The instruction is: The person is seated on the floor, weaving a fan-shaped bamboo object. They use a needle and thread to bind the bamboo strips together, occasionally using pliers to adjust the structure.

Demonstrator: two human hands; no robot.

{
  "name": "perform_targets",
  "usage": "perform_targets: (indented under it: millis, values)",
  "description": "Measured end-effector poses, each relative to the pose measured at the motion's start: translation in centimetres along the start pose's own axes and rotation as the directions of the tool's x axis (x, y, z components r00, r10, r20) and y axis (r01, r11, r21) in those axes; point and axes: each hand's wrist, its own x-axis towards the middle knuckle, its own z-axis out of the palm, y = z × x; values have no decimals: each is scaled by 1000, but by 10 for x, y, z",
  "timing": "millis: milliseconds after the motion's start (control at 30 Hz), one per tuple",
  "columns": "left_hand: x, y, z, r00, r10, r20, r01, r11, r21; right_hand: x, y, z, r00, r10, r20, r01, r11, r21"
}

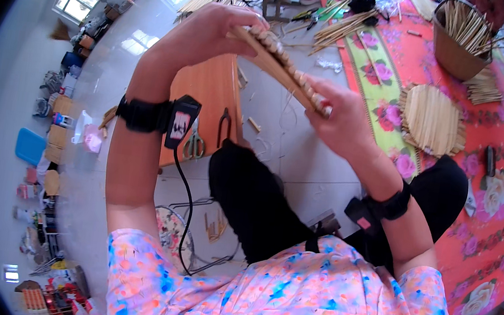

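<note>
Up in front of me I hold a flat wooden panel [274, 66], tilted and seen nearly edge-on. Along its upper edge runs a row of pale, rounded stick ends. My left hand [229, 29] is closed round its far left end. The near right end is gripped by my right hand [342, 117], thumb and fingers on either side of it. The panel's broad face is mostly hidden at this angle. Below my left forearm, on a brown wooden tabletop [207, 89], lie scissors [194, 146] with green-grey handles and a dark pincer-like tool [224, 126].
On the right spreads a red floral cloth [480, 248] with a roundish slatted wooden piece [431, 120] and a dark handheld object [490, 161]. A bucket [459, 57] of thin sticks stands behind it. Loose sticks [336, 35] lie ahead. A floral stool [171, 229] sits at lower left.
</note>
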Motion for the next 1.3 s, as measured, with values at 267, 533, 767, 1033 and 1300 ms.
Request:
perform_targets:
  millis: [267,533,767,1033,1300]
  values:
    - [61,-24,25,937,-47,-345,28,998,-58,29,2,-44,782,-378,-496,14,805,-593]
    - [52,78,73,807,-280,-520,272,958,-94,15,-1,-49,905,332,-267,-273,933,237]
    - [-11,176,154,686,-401,-607,26,847,-531,-34,-45,-28,868,477,-139,-305,733,608]
    - [-36,228,192,655,-329,-680,49,917,-396,-71,-61,-40,861,507,38,-409,646,644]
    - [-62,218,183,799,-191,-570,-213,797,-565,-71,-62,-43,854,517,-60,-488,835,254]
